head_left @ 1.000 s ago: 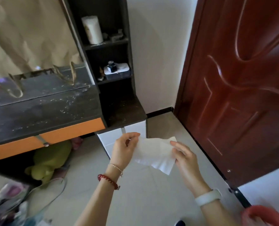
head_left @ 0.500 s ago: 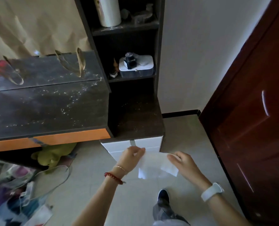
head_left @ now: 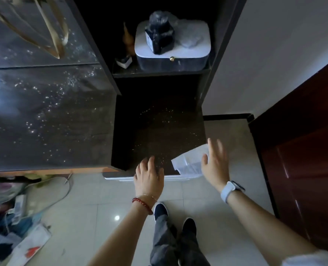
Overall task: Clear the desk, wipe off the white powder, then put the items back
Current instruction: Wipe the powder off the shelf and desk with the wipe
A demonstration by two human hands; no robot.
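White powder (head_left: 44, 112) speckles the dark desk top (head_left: 9, 150) and the lower black cabinet top (head_left: 132, 135) beside it. My left hand (head_left: 149, 175) rests with spread fingers on the cabinet's front edge and holds nothing. A white tissue (head_left: 188, 162) lies over the cabinet's front right corner. My right hand (head_left: 215, 162) holds the tissue's right edge under the thumb, with its fingers stretched out and blurred.
On the shelf above stand a white-lidded box (head_left: 170, 54) with a black bottle (head_left: 159, 35) on it. A red-brown door (head_left: 303, 160) closes off the right. Clutter and a cable (head_left: 15, 217) lie on the floor at left. My shoes (head_left: 160, 210) are below the cabinet.
I have stepped up to the cabinet and look down on it. My left hand let go of the tissue and landed on the cabinet edge. The right hand carried the tissue onto the corner.
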